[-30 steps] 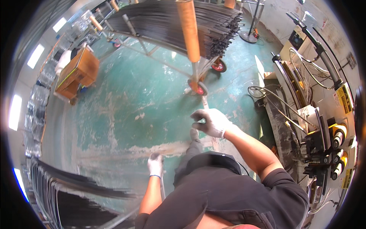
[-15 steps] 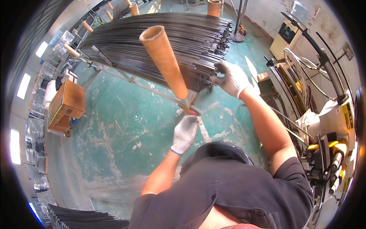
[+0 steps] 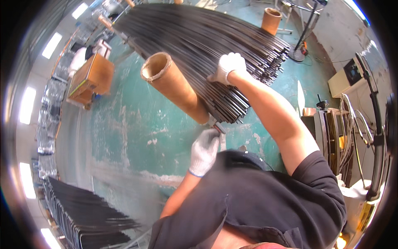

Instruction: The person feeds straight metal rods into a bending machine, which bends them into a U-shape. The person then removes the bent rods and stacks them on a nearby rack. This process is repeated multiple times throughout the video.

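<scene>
A thick layer of long black rods (image 3: 182,39) lies side by side on a metal rack, their cut ends facing right. My right hand (image 3: 231,68), in a white knitted glove, is on top of the rods a little behind their ends. Its fingers are bent down onto them, the thumb stretched left; the fingertips are hidden. My left hand (image 3: 204,151), gloved too and slightly blurred, is closed at the near end of the rack's metal frame (image 3: 219,127). Just above it a brown cardboard tube (image 3: 178,89) stands tilted on the rack's corner.
Another cardboard tube (image 3: 271,21) rises beyond the rods. A brown wooden cabinet (image 3: 92,76) is at the left. More black rods (image 3: 89,213) are stacked at the lower left. Cables (image 3: 352,124) and machine parts line the right, near a beige box (image 3: 347,78).
My right hand has moved from the rod ends leftward onto the rods' tops. The view has turned, shifting the rack's far end and the machinery. My left hand stays by the rack's corner.
</scene>
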Motion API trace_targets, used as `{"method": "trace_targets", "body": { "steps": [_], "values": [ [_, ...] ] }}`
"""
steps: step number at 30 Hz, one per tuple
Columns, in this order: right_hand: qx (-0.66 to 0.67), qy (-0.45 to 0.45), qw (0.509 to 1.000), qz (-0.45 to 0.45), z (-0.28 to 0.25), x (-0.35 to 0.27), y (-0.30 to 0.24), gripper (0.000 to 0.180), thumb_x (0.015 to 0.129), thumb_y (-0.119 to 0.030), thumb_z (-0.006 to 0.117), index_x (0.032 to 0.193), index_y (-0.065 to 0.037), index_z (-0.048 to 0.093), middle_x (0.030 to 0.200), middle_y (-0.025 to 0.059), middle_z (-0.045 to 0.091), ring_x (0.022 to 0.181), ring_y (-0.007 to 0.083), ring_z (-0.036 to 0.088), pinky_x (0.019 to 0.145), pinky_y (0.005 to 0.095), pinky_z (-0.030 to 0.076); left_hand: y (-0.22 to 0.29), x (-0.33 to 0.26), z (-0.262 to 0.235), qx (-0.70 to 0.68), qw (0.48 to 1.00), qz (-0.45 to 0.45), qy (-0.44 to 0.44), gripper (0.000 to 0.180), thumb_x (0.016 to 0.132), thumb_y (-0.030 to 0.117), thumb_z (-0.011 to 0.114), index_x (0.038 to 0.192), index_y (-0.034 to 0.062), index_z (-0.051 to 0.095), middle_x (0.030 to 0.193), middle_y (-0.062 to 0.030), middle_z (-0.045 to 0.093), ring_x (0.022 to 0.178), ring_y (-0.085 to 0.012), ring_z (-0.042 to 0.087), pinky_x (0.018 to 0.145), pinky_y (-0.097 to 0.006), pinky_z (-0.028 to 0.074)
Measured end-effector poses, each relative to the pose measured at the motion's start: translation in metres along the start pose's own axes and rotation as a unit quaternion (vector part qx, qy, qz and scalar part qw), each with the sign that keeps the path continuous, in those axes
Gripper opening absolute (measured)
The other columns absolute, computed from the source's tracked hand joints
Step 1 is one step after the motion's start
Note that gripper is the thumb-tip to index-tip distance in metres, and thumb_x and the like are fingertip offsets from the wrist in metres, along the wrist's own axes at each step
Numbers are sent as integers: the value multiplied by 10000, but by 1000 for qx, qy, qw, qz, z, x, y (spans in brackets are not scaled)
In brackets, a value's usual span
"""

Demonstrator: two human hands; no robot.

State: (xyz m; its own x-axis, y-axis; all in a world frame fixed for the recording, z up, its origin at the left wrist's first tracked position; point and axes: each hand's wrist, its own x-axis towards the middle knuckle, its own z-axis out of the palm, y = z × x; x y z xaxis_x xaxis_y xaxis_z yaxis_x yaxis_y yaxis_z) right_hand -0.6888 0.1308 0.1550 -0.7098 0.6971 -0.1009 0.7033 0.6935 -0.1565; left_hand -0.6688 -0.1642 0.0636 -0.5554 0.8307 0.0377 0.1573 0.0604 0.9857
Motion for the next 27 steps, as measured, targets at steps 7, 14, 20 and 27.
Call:
{"method": "trace_targets", "body": {
  "steps": [7,14,20,27],
  "values": [
    [20,-42,995,-93,26,29,9,495,884,-492,747,1065,-35,802,1063,223,767,1020,364,750,911,440,581,33,37,23,26,999,-33,-4,168,981,15,635,1137,-46,645,1055,-103,685,1018,-148,644,947,-307,513],
    [59,-103,991,-56,13,71,27,531,804,-454,837,996,40,794,933,245,763,860,341,755,835,434,591,20,61,20,24,995,99,14,148,963,3,652,1108,-22,662,920,-96,697,809,-126,661,749,-295,545],
    [232,-139,961,-64,6,66,53,463,868,-458,818,959,-3,814,849,148,770,684,237,712,660,401,585,13,61,-14,-134,990,-52,11,192,988,-28,615,1179,-36,634,1085,-89,705,1037,-144,663,947,-298,532],
    [458,-202,865,29,12,52,66,306,956,-226,742,739,-19,681,614,62,637,455,158,605,410,302,500,-5,70,-43,-143,988,-40,-37,215,989,-23,628,1204,-28,628,1095,-91,700,1043,-144,658,954,-302,536]
  ]
}}
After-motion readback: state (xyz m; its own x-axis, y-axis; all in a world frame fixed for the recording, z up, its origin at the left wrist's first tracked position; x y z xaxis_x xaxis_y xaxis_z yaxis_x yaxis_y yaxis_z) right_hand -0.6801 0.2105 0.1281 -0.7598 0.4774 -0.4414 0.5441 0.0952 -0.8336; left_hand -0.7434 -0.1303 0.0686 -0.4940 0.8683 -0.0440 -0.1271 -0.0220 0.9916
